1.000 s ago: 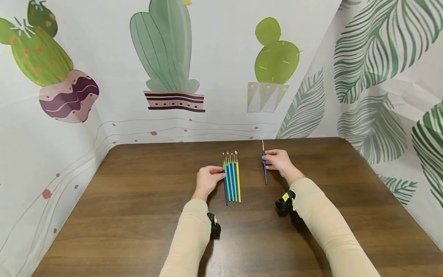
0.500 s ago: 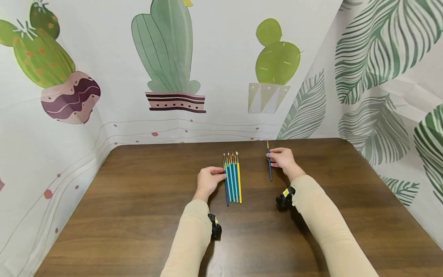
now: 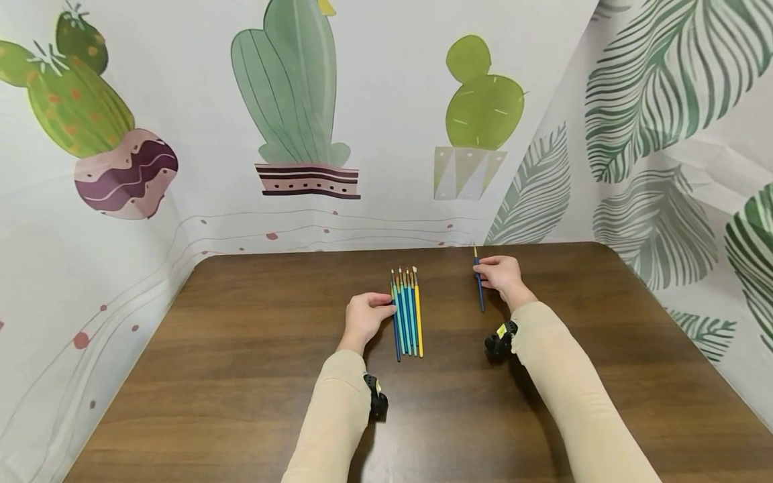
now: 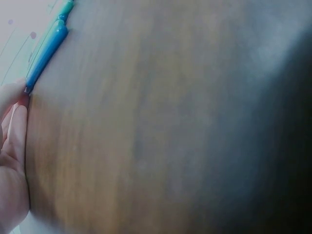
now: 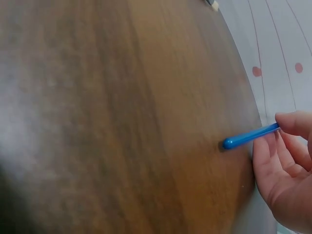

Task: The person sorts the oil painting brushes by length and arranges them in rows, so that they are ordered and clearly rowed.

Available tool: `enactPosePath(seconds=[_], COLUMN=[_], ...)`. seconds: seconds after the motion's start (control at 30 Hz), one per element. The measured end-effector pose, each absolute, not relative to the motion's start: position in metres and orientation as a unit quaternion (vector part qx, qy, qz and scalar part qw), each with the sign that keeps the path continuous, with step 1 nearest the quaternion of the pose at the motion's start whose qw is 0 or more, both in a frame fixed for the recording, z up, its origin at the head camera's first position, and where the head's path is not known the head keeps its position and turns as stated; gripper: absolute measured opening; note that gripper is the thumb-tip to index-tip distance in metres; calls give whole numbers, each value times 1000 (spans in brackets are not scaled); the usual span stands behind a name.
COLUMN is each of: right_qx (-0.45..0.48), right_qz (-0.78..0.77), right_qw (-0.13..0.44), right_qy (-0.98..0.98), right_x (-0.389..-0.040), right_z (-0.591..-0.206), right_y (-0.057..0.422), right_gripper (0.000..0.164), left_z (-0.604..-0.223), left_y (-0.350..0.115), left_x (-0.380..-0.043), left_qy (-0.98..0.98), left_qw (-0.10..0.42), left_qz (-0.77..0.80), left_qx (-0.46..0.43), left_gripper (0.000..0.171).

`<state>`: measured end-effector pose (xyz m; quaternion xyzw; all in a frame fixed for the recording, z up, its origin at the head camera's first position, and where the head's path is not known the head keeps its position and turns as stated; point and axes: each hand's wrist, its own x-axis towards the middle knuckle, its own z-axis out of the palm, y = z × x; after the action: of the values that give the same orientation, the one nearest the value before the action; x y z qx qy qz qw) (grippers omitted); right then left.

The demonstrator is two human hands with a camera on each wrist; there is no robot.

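Observation:
Several paintbrushes lie side by side near the table's middle, bristles toward the wall. Their handles are teal, blue and, at the right end, yellow (image 3: 419, 322). My left hand (image 3: 364, 316) pinches the blue paintbrush (image 3: 396, 335) at the row's left end between thumb and finger. In the left wrist view that blue handle (image 4: 48, 56) runs away from the fingertips. My right hand (image 3: 501, 274) pinches a separate dark blue paintbrush (image 3: 480, 292), tilted slightly, its bristles near the table's back edge. Its rounded handle end (image 5: 236, 141) shows in the right wrist view.
The brown wooden table (image 3: 241, 376) ends at a white wall cloth (image 3: 398, 134) printed with cacti and leaves. Black wrist cameras sit at both cuffs, the left one (image 3: 377, 399) and the right one (image 3: 500, 342).
My right hand has moved to the right and slightly toward the back with its blue paintbrush, away from the row. My left hand has stayed at the row.

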<state>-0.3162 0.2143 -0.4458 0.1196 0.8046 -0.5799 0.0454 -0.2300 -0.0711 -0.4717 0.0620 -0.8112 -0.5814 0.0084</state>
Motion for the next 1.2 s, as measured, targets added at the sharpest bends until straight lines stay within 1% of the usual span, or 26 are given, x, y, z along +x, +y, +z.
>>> enactPosePath(seconds=[0.4,0.57,0.73,1.03,1.2], right_qx=[156,163,172,191,198], right_qz=[-546,-560,-575,-547,-522], right_qw=[27,20,8,-26,-29], right_qy=[823,812,800,815,829], right_x=[-321,-322,-326,-325,-323], right_z=[-447,-448,-451,-453,-454], right_y=[224,226,223,214,211], right_gripper=[36,36,37,32,30], left_z=[-475,-475,-474,-474,-474], left_y=[-66,-67,-68,-72,-72], left_x=[-231,-232,-231,-233,-231], left_qy=[-813,-807,-806,-812,-810], left_qw=[2,1,4,9,4], left_qz=[-579,-587,-589,-581,-583], left_qx=[59,59,57,58,64], left_gripper=[23,24,24,25,24])
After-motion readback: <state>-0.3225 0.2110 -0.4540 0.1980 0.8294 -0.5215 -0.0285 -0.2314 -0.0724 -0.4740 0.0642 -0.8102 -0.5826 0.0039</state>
